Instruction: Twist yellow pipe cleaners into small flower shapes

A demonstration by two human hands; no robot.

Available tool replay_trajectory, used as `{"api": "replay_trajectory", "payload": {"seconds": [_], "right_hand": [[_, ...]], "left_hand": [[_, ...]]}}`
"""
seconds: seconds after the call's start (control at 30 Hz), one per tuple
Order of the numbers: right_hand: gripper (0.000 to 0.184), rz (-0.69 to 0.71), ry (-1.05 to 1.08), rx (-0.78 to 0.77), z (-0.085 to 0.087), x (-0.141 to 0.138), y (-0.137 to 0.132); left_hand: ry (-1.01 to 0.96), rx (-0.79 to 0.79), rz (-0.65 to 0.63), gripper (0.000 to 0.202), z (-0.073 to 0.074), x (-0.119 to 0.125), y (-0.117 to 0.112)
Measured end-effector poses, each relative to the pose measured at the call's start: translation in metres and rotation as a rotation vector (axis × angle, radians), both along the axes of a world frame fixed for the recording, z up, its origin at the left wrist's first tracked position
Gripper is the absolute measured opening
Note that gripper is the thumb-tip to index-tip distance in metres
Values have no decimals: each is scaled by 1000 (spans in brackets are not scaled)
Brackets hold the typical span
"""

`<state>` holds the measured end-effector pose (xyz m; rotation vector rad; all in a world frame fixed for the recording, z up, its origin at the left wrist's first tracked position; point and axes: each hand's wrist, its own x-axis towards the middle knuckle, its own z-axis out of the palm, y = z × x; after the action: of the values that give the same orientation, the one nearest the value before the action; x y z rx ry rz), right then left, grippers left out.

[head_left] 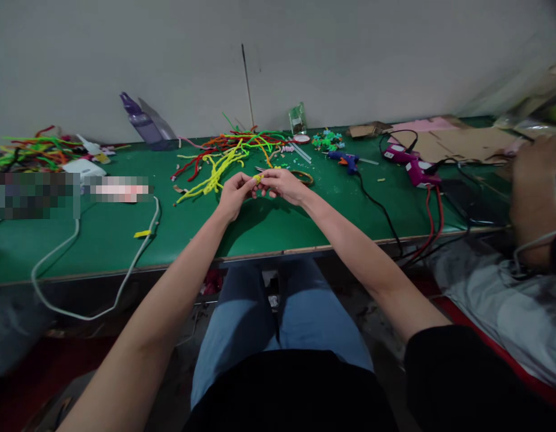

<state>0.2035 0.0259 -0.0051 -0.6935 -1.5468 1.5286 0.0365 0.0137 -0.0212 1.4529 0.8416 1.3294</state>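
Note:
My left hand (234,193) and my right hand (282,185) meet above the green table (102,240), fingertips pinched together on a short yellow pipe cleaner piece (258,177). Both hands are closed on it. Just beyond them lies a loose pile of yellow pipe cleaners (215,174), and farther back a tangle of red, green and orange pipe cleaners (246,143). A brownish ring (304,176) lies right behind my right hand.
A blue glue gun (345,159) and two magenta glue guns (415,168) lie at right with cables running off the edge. A purple bottle (140,122), small glass jar (298,119), white cable (80,240), cardboard sheets (458,143). Another person's hand (532,180) works at far right.

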Motion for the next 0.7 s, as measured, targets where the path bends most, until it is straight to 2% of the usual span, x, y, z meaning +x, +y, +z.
{"api": "replay_trajectory", "payload": {"seconds": [0.17, 0.33, 0.5, 0.63, 0.7], "right_hand": [[3, -17, -7, 44, 0, 0, -1], [6, -139, -54, 55, 3, 0, 0], [9, -289, -204, 371, -2, -3, 0], [11, -360, -349, 664, -11, -6, 0], [10, -382, -431, 752, -13, -5, -1]], "left_hand": [[8, 24, 16, 23, -1, 0, 2], [128, 221, 167, 23, -3, -1, 5], [264, 307, 276, 20, -3, -2, 3], [313, 310, 276, 19, -3, -2, 1], [327, 305, 266, 18, -3, -2, 0]]}}
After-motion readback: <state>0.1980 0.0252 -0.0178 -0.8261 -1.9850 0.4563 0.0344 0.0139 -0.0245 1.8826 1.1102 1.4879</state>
